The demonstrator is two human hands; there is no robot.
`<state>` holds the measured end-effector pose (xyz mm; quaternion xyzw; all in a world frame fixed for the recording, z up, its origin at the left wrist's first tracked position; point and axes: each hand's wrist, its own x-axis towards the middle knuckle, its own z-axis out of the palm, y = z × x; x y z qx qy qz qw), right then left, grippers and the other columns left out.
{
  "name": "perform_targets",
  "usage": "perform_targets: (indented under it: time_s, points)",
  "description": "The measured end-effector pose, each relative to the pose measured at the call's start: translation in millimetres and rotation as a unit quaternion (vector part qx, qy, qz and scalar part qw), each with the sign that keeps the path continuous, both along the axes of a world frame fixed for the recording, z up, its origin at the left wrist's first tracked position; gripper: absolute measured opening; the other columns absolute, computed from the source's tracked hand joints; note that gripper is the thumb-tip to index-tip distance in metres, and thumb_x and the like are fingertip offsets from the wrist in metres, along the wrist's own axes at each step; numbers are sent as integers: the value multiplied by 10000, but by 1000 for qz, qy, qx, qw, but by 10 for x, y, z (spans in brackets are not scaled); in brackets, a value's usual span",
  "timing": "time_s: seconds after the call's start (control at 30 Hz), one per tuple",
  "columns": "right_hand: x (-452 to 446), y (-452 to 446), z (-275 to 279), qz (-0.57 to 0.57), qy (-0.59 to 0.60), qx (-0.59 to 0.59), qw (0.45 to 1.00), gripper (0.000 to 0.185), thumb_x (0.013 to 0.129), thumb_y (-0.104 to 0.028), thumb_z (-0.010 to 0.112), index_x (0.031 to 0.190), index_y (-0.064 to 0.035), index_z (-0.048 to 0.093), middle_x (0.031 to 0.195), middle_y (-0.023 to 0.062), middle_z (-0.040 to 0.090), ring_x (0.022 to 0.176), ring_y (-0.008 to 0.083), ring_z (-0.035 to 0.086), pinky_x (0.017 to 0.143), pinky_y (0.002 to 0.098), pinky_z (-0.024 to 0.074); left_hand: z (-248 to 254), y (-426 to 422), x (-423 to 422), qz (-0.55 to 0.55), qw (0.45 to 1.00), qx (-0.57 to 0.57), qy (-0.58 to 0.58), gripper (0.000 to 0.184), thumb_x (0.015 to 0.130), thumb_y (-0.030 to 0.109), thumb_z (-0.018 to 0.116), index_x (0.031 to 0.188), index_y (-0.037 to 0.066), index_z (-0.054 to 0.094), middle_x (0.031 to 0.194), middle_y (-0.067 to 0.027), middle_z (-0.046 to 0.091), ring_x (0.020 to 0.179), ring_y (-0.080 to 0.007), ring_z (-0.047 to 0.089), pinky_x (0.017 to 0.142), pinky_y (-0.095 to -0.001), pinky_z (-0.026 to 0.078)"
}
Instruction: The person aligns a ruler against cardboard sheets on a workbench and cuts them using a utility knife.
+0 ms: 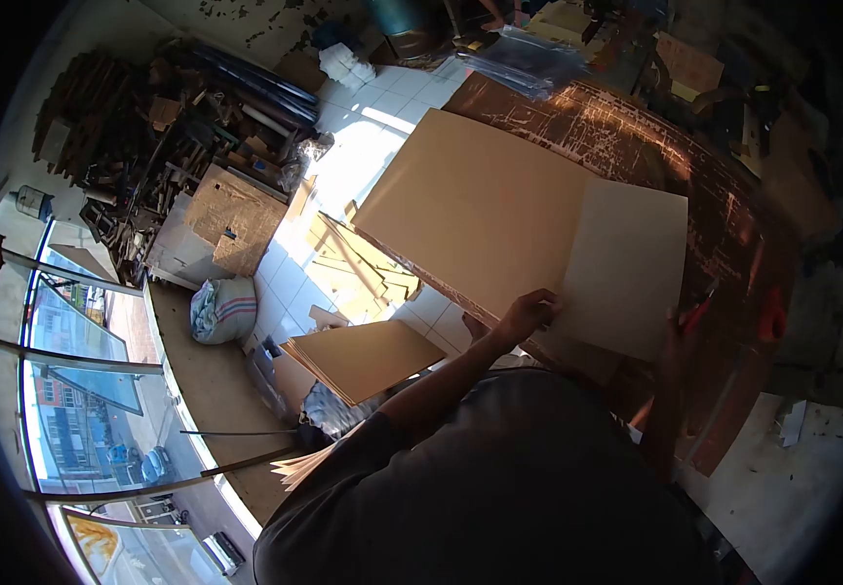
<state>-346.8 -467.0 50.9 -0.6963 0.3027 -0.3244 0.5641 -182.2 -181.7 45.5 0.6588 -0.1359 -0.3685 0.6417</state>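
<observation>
A large brown cardboard sheet point(485, 200) lies on the scratched brown table point(626, 127). Over its right part is a paler grey-beige sheet point(631, 244). My left hand point(530, 314) is at the near left edge of the pale sheet, its fingers curled together on that edge. At the pale sheet's right near corner is my right hand point(683, 336), dark and partly in shadow. Something red point(696, 310), with a darker tip, sticks out from my right hand; it looks like a tool handle, though its shape is unclear.
Stacked brown sheets point(368, 359) stand low to the left, near a striped sack point(224, 310). Scrap wood point(138, 156) is piled at the back left. Clear plastic point(519, 60) lies at the table's far edge, where part of another person's arm shows. Another red object point(770, 314) lies at right.
</observation>
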Motion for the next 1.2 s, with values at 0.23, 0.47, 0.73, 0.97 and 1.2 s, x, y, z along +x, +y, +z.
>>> perform_targets:
  time_s: [0.23, 0.47, 0.73, 0.97, 1.2]
  points:
    - [-36, -480, 367, -156, 123, -109, 974, 271, 939, -267, 679, 992, -82, 487, 899, -3, 453, 813, 133, 438, 771, 295, 404, -18, 369, -15, 24, 999, 21, 13, 295, 983, 307, 596, 1109, 40, 615, 923, -54, 695, 843, -136, 667, 720, -291, 514]
    - [30, -1287, -341, -219, -63, 103, 968, 494, 935, -229, 663, 1337, -13, 471, 1139, 96, 580, 989, 172, 557, 902, 335, 457, -93, 599, -82, 43, 995, 89, -22, 290, 969, 294, 612, 1083, 28, 629, 891, -44, 693, 840, -126, 664, 658, -279, 504]
    - [-282, -1423, -580, -129, 90, 130, 979, 404, 941, -202, 625, 1276, -15, 499, 1076, 128, 589, 955, 216, 598, 857, 363, 483, -67, 650, -74, 42, 990, 133, -19, 335, 970, 323, 602, 1103, 16, 607, 872, -61, 691, 786, -140, 687, 576, -250, 464]
    - [-361, -975, 152, -224, 137, -121, 957, 343, 934, -182, 607, 1221, -15, 526, 1015, 157, 595, 941, 259, 627, 831, 390, 493, -21, 641, -42, 22, 990, 138, -24, 293, 983, 246, 585, 1089, -26, 596, 868, -93, 690, 784, -158, 687, 586, -262, 497]
    - [-740, -364, -99, -104, 359, -196, 907, 476, 911, -227, 661, 1293, 1, 490, 1176, 230, 576, 1063, 397, 586, 904, 461, 460, -65, 657, 95, 15, 997, 75, -2, 246, 975, 166, 590, 1076, -58, 585, 856, -155, 692, 767, -208, 694, 691, -327, 578]
